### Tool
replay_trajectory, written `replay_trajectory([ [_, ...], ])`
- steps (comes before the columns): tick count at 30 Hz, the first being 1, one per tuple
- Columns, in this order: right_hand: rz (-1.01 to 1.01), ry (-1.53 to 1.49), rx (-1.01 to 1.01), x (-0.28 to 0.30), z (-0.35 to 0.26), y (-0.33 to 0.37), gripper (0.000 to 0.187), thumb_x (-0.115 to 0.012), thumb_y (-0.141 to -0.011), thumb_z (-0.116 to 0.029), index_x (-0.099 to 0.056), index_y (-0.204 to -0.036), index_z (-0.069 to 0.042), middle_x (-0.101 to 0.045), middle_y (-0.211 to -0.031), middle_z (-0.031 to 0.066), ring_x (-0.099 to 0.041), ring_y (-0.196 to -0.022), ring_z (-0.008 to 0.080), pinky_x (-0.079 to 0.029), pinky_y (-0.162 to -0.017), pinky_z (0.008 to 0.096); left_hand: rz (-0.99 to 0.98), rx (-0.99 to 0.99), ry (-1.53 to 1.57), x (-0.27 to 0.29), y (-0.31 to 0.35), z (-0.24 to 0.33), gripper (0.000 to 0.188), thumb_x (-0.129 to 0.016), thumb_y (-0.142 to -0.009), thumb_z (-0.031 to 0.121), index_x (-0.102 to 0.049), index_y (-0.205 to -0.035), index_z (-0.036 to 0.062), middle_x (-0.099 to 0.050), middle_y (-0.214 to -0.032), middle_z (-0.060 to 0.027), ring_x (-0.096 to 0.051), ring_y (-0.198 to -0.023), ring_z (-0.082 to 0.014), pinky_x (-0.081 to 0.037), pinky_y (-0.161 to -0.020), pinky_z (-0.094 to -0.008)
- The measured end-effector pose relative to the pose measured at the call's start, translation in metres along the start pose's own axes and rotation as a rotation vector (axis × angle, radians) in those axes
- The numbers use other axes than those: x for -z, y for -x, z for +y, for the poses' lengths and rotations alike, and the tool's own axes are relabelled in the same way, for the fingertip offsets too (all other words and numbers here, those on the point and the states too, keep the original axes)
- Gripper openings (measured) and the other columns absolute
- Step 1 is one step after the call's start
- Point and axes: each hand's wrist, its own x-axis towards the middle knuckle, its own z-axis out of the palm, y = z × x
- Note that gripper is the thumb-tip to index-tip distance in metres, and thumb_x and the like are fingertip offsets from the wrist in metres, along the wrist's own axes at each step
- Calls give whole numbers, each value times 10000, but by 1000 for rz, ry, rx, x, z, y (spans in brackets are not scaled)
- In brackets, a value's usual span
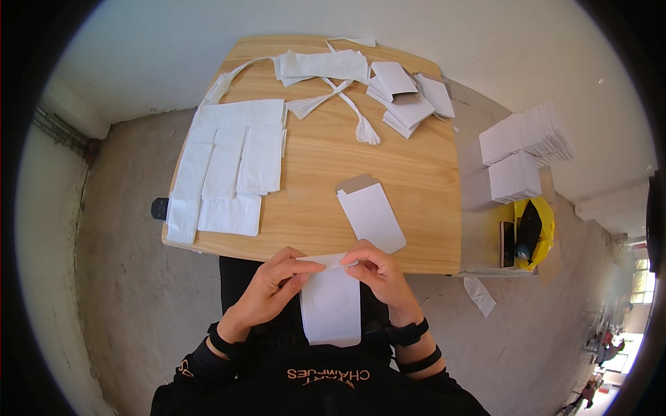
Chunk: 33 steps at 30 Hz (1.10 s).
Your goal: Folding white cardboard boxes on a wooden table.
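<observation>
Between my two hands, in front of my body at the table's near edge, is a flat white packet point(331, 305), hanging downward. My left hand point(272, 283) pinches the left end of its folded top strip. At the right end of that strip, the thumb and fingers of my right hand point(378, 272) are closed on it. Whether the packet is paper or plastic I cannot tell. Just beyond my right hand lies a flat white carton point(371, 215), its grey-lined flap pointing away from me.
On the wooden table point(319, 166), white bags point(243, 152) overlap at left. More white bags point(322, 66) and strips lie at the back, beside white cartons point(402, 104). To the right are carton stacks point(517, 173), a yellow bag point(544, 236) and a phone point(507, 244).
</observation>
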Motion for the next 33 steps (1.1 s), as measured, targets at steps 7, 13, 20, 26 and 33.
replay_trajectory([
  [7,0,-93,-5,-5,-8,-4,131,-640,-856,-50,-626,-986,-63,-516,-905,-23,-437,-687,35,-353,-586,173,32,-4,-9,-1,1,1,210,-548,-871,-9,-636,-1051,55,-507,-922,-58,-487,-777,-129,-383,-661,-229],
  [13,50,34,-84,-15,-14,-9,199,-625,-849,-18,-588,-1043,-41,-488,-934,-5,-460,-764,50,-360,-619,167,76,-156,-119,-2,-3,-6,172,-559,-886,50,-593,-1055,41,-505,-954,-60,-491,-786,-116,-401,-690,-222],
  [20,32,238,-56,-16,-32,-22,260,-619,-873,-94,-598,-1124,-29,-524,-948,11,-501,-806,82,-412,-689,220,297,136,-37,-10,-15,-2,194,-564,-912,108,-553,-1074,2,-564,-897,-75,-501,-738,-114,-436,-668,-248],
  [26,-24,381,-88,-14,-34,-29,247,-621,-881,-164,-632,-1071,-6,-592,-899,65,-537,-812,121,-429,-713,250,89,198,227,-7,-20,-13,298,-559,-923,123,-487,-1192,18,-556,-911,-20,-492,-809,-50,-425,-695,-209],
  [33,511,451,48,-16,-1,-45,280,-594,-905,-192,-605,-1089,19,-619,-950,88,-574,-879,145,-448,-784,267,333,55,-154,-17,-28,-22,738,-735,-772,197,-319,-1339,-24,-506,-1151,-164,-493,-1089,-274,-379,-951,-372],
])
